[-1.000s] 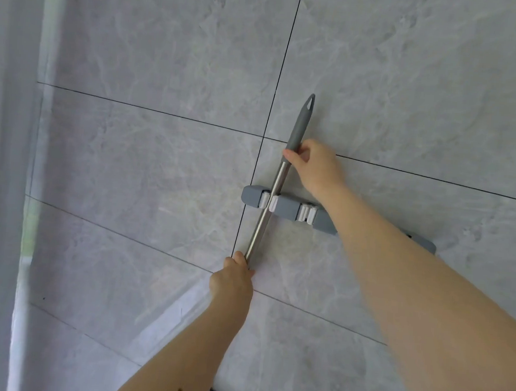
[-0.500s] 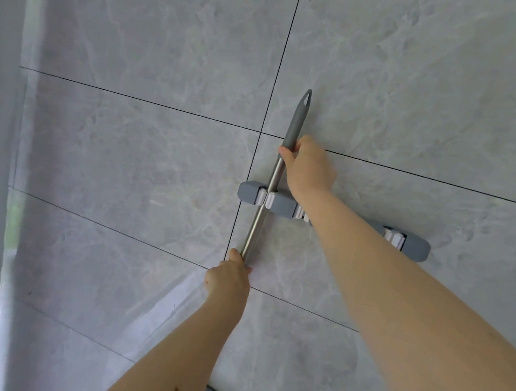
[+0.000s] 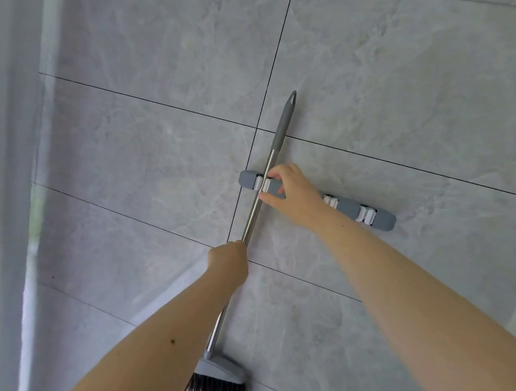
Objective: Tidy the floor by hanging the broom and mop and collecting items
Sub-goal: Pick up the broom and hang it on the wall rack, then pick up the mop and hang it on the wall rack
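Note:
A broom (image 3: 254, 208) with a silver pole, grey top grip and grey head with black bristles stands upright against the grey tiled wall. Its pole sits in the leftmost white clip of a grey wall rack (image 3: 349, 208). My left hand (image 3: 230, 262) is closed around the pole below the rack. My right hand (image 3: 293, 191) rests at the clip, its thumb and fingers touching the pole and the rack. The broom's head shows at the bottom edge, partly behind my left forearm.
Two more white clips on the rack, right of my right hand, hold nothing. A pale curtain or frame (image 3: 6, 177) runs down the left edge. The wall is large grey marble-look tiles with dark joints.
My right hand has slid down from the grey top grip to the clip on the rack. The view has dropped, so the broom head now shows. My left hand keeps its hold.

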Demonstrator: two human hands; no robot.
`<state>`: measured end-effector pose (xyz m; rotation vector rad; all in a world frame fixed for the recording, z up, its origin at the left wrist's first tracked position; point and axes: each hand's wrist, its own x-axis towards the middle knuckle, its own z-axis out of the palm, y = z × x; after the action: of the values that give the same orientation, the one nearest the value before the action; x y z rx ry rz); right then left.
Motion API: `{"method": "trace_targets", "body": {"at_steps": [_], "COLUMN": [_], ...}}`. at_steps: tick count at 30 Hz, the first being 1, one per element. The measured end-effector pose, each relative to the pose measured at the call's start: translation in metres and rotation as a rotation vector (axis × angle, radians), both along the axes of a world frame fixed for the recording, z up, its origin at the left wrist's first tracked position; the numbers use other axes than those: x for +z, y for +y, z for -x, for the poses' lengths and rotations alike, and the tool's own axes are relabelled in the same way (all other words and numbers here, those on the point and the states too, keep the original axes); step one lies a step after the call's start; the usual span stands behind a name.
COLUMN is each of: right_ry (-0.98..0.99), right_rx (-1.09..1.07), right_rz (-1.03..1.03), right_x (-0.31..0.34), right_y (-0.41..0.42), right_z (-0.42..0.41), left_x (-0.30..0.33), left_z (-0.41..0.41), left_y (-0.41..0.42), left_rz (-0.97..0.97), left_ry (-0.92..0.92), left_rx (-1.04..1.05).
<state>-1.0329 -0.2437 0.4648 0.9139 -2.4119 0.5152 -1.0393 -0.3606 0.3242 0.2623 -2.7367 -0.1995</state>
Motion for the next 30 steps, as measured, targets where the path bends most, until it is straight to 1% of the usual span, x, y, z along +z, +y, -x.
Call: {"method": "trace_targets", "body": {"at_steps": [4,7,12,18,22,28,30], "right_ry": [-0.029,-0.046,-0.120,-0.160,-0.231,-0.305,-0.318], "right_rx": [0.036,0.064,0.214,0.343,0.490,0.692,0.773], "right_rz": [-0.048,-0.065,-0.045,-0.055,-0.100,-0.126,-0.153], "right_x": [-0.008,-0.012,-0.023,-0.049,-0.072,-0.100,-0.110], "right_y": [0.009,0.010,0.022,0.025,-0.005,-0.066,-0.095], "right_z": [-0.019,-0.030,-0.066,-0.115,-0.169,-0.245,-0.282], "left_x": [0.004,0.005,-0.004,-0.042,-0.068,-0.077,-0.081], "left_z": [-0.029,-0.050,-0.102,-0.180,-0.250,-0.357,-0.407], "left_y": [0.001,-0.007,-0.003,0.009,-0.002,-0.046,-0.060], "left_rz": [-0.210,-0.287,-0.288,-0.259,-0.251,-0.240,-0.233], "left_ry": [0.034,0.058,0.160,0.190,0.186,0.183,0.193], "left_rx": [-0.039,0.010,0.105,0.227,0.354,0.575,0.660]}}
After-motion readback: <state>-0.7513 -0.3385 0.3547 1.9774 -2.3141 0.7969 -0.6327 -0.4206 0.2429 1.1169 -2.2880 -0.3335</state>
